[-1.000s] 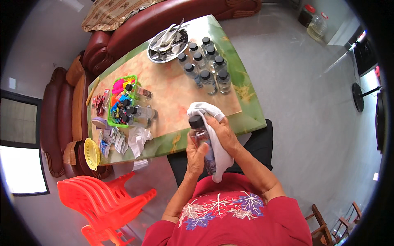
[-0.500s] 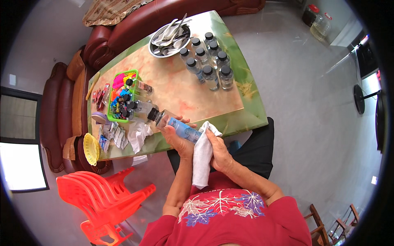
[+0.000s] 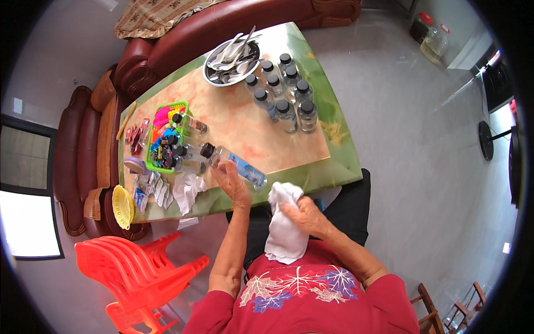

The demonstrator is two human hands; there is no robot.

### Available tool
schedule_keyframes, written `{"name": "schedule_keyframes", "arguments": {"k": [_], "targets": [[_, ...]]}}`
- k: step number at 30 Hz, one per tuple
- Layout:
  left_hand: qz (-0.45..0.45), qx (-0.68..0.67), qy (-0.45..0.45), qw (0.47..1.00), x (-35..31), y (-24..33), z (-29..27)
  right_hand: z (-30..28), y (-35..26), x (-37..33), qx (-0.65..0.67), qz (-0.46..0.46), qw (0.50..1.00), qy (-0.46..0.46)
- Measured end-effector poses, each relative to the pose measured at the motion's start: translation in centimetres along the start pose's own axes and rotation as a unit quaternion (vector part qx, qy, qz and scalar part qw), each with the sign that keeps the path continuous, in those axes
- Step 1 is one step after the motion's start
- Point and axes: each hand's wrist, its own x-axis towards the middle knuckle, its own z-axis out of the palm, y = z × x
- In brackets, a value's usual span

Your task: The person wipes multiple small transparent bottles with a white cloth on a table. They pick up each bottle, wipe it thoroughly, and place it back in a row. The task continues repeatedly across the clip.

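Note:
A clear plastic bottle (image 3: 246, 168) with a black cap and blue label lies slantwise over the table's near edge. My left hand (image 3: 233, 182) grips it near the capped end, some fingers hidden behind it. My right hand (image 3: 307, 216) clutches a crumpled white cloth (image 3: 285, 236), which hangs down in front of my shirt, apart from the bottle. More clear bottles (image 3: 192, 151) with black caps lie beside and partly over a green basket (image 3: 186, 106) of small colourful items. To the right, a group of similar bottles (image 3: 285, 116) stands upright.
The marble-patterned table (image 3: 267, 149) has a green border. A metal bowl (image 3: 209, 75) of spoons sits at its far side. White tissue (image 3: 189, 192), small packets (image 3: 161, 190) and a yellow basket (image 3: 122, 207) lie near the left edge. Stacked red plastic chairs (image 3: 133, 267) stand at lower left.
My right hand has drawn the white cloth down and away from the bottle's lower end, leaving that end uncovered. My left hand, still on the bottle, has shifted slightly left.

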Motion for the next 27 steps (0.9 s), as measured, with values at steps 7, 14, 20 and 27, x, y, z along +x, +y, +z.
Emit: {"name": "schedule_keyframes", "arguments": {"k": [7,14,20,27], "targets": [[-0.065,0.121,-0.082,0.987,4.3,-2.3,1.9,-6.6,7.9,6.6,-0.486,-0.051,0.839,0.241],[-0.035,0.078,-0.139,0.987,8.9,-4.5,4.8,-7.6,11.4,7.7,-0.625,-0.170,0.713,0.268],[-0.036,0.078,-0.185,0.979,11.5,-7.9,6.2,-7.7,11.8,7.7,-0.622,-0.150,0.719,0.271],[-0.047,0.100,-0.176,0.978,11.9,-9.4,8.4,-7.8,11.7,7.8,-0.615,-0.159,0.721,0.276]]}}
